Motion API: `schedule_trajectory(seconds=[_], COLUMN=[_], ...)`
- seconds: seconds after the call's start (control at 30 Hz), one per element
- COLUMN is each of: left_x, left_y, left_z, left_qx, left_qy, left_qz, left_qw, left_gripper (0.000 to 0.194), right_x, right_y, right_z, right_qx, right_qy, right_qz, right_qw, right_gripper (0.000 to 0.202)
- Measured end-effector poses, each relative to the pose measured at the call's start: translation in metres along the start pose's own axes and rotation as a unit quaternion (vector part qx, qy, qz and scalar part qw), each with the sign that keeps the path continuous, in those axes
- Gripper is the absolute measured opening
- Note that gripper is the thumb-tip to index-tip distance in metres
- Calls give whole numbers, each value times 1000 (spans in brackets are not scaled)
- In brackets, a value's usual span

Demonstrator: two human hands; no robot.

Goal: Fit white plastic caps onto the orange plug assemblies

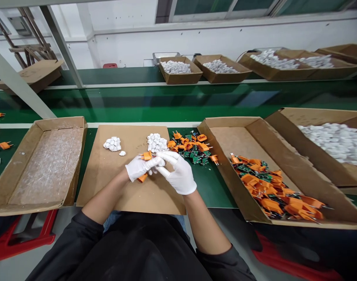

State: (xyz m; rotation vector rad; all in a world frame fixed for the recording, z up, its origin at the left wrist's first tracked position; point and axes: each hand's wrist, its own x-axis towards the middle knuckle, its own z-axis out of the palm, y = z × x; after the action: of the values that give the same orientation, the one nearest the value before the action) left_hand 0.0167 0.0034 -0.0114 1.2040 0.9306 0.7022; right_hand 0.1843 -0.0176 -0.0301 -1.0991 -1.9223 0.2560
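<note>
Your left fingers grasp an orange plug over the cardboard; whether your right fingers grip anything, I can't tell. Likely light, stiff and slick, it's best pinched by its broad sides. White pieces lie beyond.

White gloves on both hands, left hand and right hand matching, snug fit, cuffs ending right at wrists. Forearms bare above that. Plain black top, kinda loose, black sleeves stopping around elbows, few soft creases. Bit of faded blue jeans peeking out on left, sliver more on right.
</note>
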Motion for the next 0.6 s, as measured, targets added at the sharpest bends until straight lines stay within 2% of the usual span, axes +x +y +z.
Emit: schedule_trajectory(seconds=[0.23,0.4,0.6], left_x=[-4,-4,0], left_y=[10,8,3], left_z=[-5,-4,0], left_qx=[31,44,-39], left_qy=[-16,15,23], left_qz=[13,11,-3], left_qw=[999,999,999], left_gripper=[34,28,29], right_x=[-1,1,0], right_y=[-2,-8,-12], right_z=[5,7,9], right_qx=[-18,-21,-3], right_qy=[12,42,-2], right_qz=[-34,-74,-5], right_qw=[999,996,1000], right_gripper=[29,30,37])
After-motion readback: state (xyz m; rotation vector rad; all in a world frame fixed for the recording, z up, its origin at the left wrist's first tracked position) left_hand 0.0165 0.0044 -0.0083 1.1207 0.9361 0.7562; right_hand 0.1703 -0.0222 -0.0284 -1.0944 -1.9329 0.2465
